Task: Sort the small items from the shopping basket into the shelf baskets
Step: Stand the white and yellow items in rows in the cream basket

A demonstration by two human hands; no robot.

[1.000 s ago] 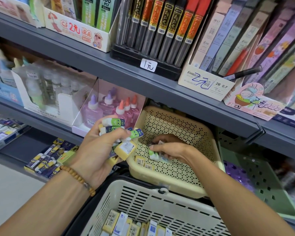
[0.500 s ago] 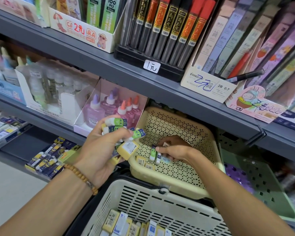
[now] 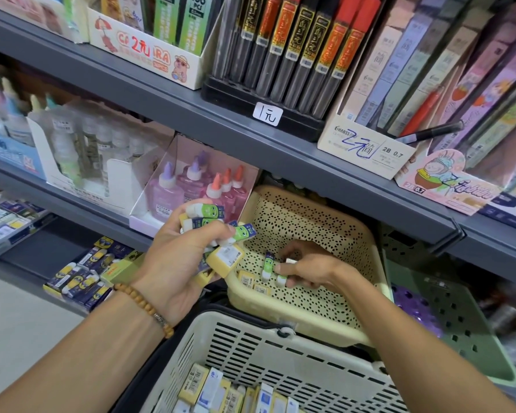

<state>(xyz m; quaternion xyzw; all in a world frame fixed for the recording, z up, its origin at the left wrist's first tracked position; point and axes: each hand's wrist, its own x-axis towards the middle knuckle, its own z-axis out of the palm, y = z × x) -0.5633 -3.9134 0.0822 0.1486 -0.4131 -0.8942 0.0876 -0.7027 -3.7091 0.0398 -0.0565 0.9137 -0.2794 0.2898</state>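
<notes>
My left hand (image 3: 178,260) hangs in front of the shelf edge, its grip wrapped around a fistful of small erasers (image 3: 213,231): several white ones with green-faced sleeves stick out past my fingers, and a yellow one with a white barcode label (image 3: 225,257) sits lowest in the bundle. A wooden bead bracelet (image 3: 145,308) circles that wrist.

My right hand (image 3: 306,268) reaches down inside the cream perforated shelf basket (image 3: 316,231), which is tilted towards me on the lower shelf. Its fingertips pinch two small white erasers; one green-sleeved eraser (image 3: 267,265) stands nearly upright at the fingertips, its lower end close to the basket floor, though I cannot tell whether it touches. Just beside it, near the basket's front left corner, a couple of yellow erasers (image 3: 252,283) lie flat on the floor.

Below both hands is the shopping basket (image 3: 280,350), cream with slotted walls, and in its bottom lie more boxed erasers (image 3: 236,394), yellow and white, packed side by side.

To the right of the cream basket a green basket (image 3: 459,317) holds something purple. Left of it, a pink display box holds glue bottles (image 3: 191,186).
</notes>
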